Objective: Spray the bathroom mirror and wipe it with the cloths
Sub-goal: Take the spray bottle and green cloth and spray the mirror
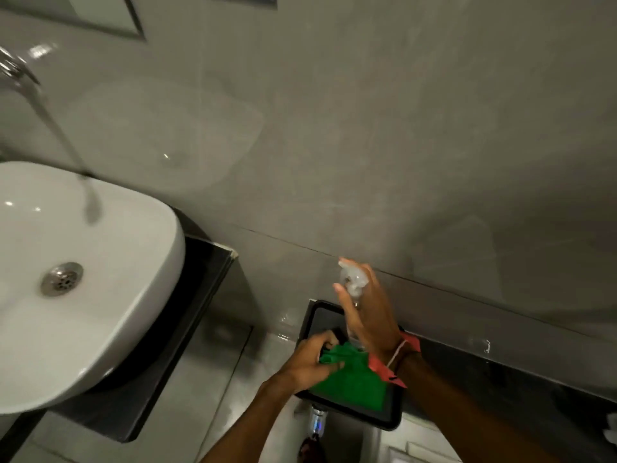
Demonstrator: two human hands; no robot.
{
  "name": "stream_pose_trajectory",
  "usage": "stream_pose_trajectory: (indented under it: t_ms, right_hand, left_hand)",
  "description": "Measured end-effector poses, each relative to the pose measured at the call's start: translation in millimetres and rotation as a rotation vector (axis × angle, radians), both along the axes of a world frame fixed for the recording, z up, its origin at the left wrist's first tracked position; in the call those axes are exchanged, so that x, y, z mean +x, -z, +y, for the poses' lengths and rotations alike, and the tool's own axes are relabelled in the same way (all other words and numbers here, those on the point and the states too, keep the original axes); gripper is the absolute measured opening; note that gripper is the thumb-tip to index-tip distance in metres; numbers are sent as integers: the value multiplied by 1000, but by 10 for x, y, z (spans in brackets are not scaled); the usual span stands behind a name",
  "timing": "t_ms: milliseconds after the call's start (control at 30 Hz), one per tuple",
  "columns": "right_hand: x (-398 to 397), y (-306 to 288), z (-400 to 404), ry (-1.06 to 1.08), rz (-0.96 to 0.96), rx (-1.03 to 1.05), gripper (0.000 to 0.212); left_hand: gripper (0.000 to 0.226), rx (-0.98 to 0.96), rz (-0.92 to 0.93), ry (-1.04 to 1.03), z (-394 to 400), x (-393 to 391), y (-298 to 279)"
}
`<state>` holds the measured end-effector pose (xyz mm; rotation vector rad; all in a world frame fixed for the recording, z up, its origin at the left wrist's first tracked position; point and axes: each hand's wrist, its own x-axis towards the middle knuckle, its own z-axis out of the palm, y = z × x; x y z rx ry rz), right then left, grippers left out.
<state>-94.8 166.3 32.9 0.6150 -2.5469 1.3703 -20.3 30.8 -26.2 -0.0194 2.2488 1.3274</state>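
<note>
A black tray rests on a dark ledge at the lower middle. A green cloth lies in it, and my left hand is closed on the cloth's left end. A red cloth lies under my right wrist at the tray's right side. My right hand is wrapped around a clear spray bottle, whose white trigger head sticks up above the fingers. The mirror's lower corner shows at the top left, far from both hands.
A white basin with a metal drain sits on a black counter at the left, under a blurred chrome tap. A grey tiled wall fills the back. The dark ledge runs to the right.
</note>
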Motion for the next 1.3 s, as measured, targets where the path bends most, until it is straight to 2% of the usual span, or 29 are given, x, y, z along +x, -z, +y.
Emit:
stream_pose_trajectory:
  t_ms: [133,267,300,400,500,567,667,800,900,1133,1300]
  right_hand:
    - [-36,-927,-218,80,44,-276,39]
    - [-59,-2096,-552,45,109,-543,45]
    - [-56,-2401,-664,6,135,-581,44]
    - [7,-3166,-993,-94,223,-662,39]
    - [58,-3692,-1287,-111,333,-666,41]
    - [86,-4041,-1499,-154,404,-681,49]
    - [94,-4442,-1754,-188,481,-682,70]
    - [126,-4782,-1934,-134,633,-499,84]
    - [131,-4833,-1954,-63,699,-409,75]
    - [333,-4423,-1705,-15,737,-254,84]
    - [544,-3958,-1408,-1,607,-173,84]
  left_hand:
    - [39,110,94,-52,-411,-153,-1061]
    - [22,-22,260,-107,-1126,-453,-2514]
    - [24,-57,309,-139,-1303,-499,-2963]
    - [40,-191,514,-219,-1754,-573,-4250]
    - [48,-292,688,-255,-1992,-601,-5277]
    - [47,-320,746,-278,-2140,-547,-5884]
    - [50,-367,787,-256,-2281,-502,-6450]
    - [52,-385,818,-203,-2397,-474,-6766]
    - [49,-357,846,-214,-2469,-443,-6845]
    - [49,-242,852,-182,-2506,-364,-6681]
    - [59,-226,820,-158,-2406,-367,-6438]
